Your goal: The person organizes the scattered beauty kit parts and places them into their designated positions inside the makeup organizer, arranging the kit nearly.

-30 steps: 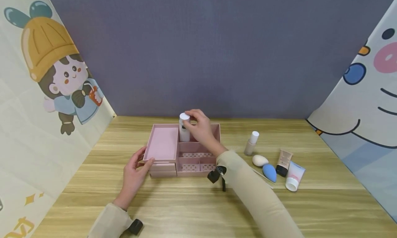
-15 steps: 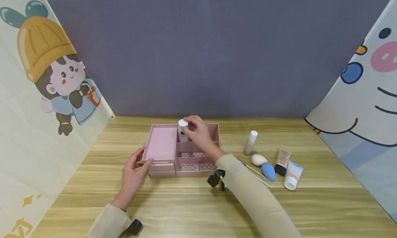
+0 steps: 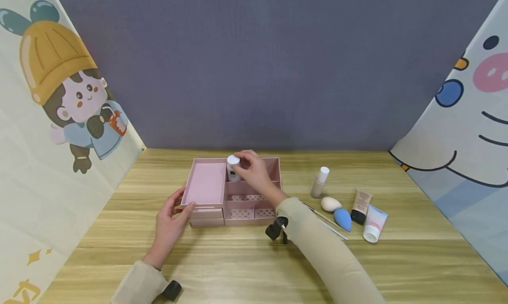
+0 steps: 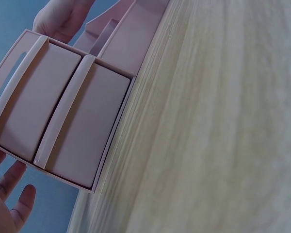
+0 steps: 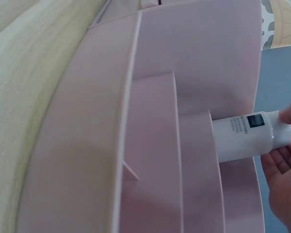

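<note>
A pink desktop organizer (image 3: pixel 206 183) stands on the table, with a flat tray top and two drawers (image 4: pixel 87 124) on its left and stepped compartments on its right. My right hand (image 3: pixel 254 172) pinches the white cap of a white bottle (image 5: pixel 242 131) bearing a dark square label. The bottle is upright in the back compartment, its lower part hidden by the divider. At the organizer's left front corner, my left hand (image 3: pixel 171 222) touches the side with fingers spread; its fingertips (image 4: pixel 12 177) show beside the drawers.
Right of the organizer lie a small bottle with white cap (image 3: pixel 319 182), standing, a cream sponge (image 3: pixel 330 204), a blue sponge (image 3: pixel 342 219), thin sticks or brushes (image 3: pixel 331 224), a beige tube (image 3: pixel 361 206) and a white-pink tube (image 3: pixel 375 223). A grey panel (image 3: pixel 254 75) rises behind.
The white bottle has gone down into the back left compartment, my right hand lowering with it. My left hand stays at the organizer's corner. The view has shifted slightly.
</note>
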Demonstrator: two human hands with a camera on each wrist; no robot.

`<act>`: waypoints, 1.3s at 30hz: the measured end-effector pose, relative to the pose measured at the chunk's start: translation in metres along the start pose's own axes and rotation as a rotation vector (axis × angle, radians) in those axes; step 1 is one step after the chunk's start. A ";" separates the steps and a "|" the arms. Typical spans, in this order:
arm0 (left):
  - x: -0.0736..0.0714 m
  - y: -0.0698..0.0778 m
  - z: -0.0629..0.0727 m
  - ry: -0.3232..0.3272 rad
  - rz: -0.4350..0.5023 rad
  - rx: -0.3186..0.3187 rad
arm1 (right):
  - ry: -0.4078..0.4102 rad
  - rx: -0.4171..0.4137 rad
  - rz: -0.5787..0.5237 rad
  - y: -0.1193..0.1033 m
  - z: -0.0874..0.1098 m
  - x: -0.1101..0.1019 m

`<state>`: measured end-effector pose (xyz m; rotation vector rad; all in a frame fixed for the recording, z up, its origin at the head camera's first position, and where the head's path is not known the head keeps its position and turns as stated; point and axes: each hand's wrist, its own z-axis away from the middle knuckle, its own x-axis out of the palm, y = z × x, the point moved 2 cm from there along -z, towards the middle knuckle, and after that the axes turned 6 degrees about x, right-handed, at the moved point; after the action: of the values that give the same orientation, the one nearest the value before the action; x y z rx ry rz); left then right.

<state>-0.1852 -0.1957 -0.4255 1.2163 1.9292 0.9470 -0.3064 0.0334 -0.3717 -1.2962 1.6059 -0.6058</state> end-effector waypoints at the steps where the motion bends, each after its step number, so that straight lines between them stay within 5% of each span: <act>1: 0.000 0.000 0.000 0.000 0.001 0.001 | -0.008 0.014 -0.002 -0.001 0.000 0.000; 24: 0.000 0.003 0.001 0.005 -0.011 0.002 | -0.093 0.036 -0.041 -0.003 -0.001 -0.007; 39: 0.001 -0.001 0.001 0.007 -0.010 0.022 | -0.002 -0.015 -0.136 -0.004 0.002 -0.045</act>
<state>-0.1846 -0.1952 -0.4267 1.2163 1.9544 0.9288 -0.3034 0.0747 -0.3531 -1.4251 1.5315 -0.6771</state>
